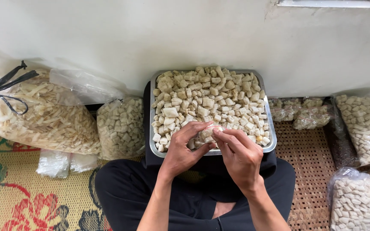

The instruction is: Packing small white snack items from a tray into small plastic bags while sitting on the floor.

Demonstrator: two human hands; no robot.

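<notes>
Both hands, left hand (184,147) and right hand (237,150), pinch one small packet (205,135) at frame centre; metal tray (271,143) directly behind, filled bags (120,127) flanking.

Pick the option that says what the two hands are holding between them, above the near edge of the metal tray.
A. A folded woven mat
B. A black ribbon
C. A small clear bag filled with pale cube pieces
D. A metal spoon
C: the left hand and right hand pinch a small clear bag of pale cubes between their fingertips, over the near rim of the metal tray.
</notes>
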